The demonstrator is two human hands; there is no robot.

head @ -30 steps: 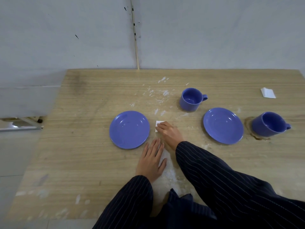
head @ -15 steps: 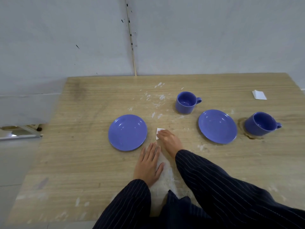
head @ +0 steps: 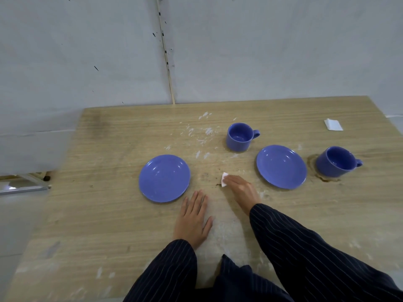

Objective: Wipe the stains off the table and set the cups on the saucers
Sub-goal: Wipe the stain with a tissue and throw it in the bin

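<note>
Two blue saucers lie on the wooden table (head: 109, 214): the left saucer (head: 164, 178) and the right saucer (head: 281, 166). One blue cup (head: 239, 137) stands behind them, and a second blue cup (head: 335, 161) stands at the right inside a brown ring stain (head: 322, 176). My right hand (head: 241, 188) presses a white tissue (head: 224, 179) flat on the table between the saucers, beside small dark specks (head: 206, 176). My left hand (head: 194, 219) rests flat on the table, fingers apart, holding nothing.
White smears (head: 202, 134) mark the table behind the saucers and near its front edge. A folded white tissue (head: 333, 124) lies at the far right corner. A grey wall stands behind the table. The table's left edge drops to the floor.
My right hand has slid the tissue to the right, uncovering dark specks beside the left saucer. The camera has tilted up a little. My left hand stays put.
</note>
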